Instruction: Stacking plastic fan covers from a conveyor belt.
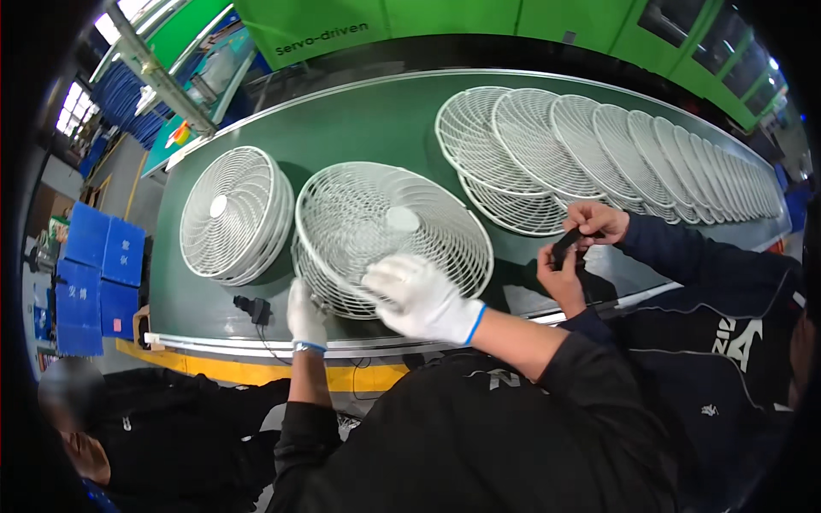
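Observation:
A large white fan guard [401, 219], a round wire grille with a plain centre disc, lies tilted on a stack of similar guards in front of me. My left hand [305, 318], in a white glove, stands at the stack's near left edge, its fingers upright and closed around the rim. My gloved right hand [421, 295] is above the near side of the top guard, fingers reaching left with gaps between them. Part of the near rim is hidden behind this hand. A second stack of fan guards [219, 207] sits to the left.
A long row of overlapping guards [575, 141] covers the far right of the green conveyor belt [368, 128]. Beside me on the right, a co-worker's hands [581, 248] hold a small black part. A black corded device [253, 309] lies near the front edge. Blue boxes [100, 265] stand left.

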The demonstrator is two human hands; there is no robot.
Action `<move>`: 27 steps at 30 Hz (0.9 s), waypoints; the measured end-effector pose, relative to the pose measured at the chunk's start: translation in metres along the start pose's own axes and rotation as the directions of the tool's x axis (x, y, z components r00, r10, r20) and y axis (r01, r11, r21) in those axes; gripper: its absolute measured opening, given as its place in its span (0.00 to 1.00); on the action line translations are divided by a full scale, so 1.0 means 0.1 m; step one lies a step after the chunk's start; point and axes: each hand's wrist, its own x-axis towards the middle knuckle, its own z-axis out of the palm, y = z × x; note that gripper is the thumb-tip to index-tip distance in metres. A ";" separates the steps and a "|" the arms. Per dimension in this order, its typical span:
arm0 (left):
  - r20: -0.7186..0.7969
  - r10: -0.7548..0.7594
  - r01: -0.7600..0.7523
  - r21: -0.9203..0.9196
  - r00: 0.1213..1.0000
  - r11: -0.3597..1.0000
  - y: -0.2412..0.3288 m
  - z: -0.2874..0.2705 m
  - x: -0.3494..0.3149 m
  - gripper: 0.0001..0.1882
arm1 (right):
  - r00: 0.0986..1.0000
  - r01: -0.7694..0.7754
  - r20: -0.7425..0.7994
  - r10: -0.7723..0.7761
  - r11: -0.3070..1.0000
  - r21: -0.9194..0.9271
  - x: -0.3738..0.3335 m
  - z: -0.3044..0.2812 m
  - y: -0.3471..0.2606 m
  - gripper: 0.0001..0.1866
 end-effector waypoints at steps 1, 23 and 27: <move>0.101 0.009 0.026 -0.345 0.995 0.938 0.07 0.08 0.00 0.38 | 1.000 -0.015 -0.002 0.015 1.000 -0.016 -0.11 0.07 0.04 0.21; 0.068 0.106 -0.096 -0.139 0.992 0.986 -0.46 -0.07 0.36 0.21 | 0.585 -0.785 -0.093 0.806 0.591 0.186 -0.62 -1.37 0.39 0.16; -0.115 0.483 -0.423 0.337 0.868 0.841 0.04 0.59 -0.20 0.26 | 0.432 -0.695 -0.455 0.778 0.609 0.382 -1.15 -1.44 0.29 0.12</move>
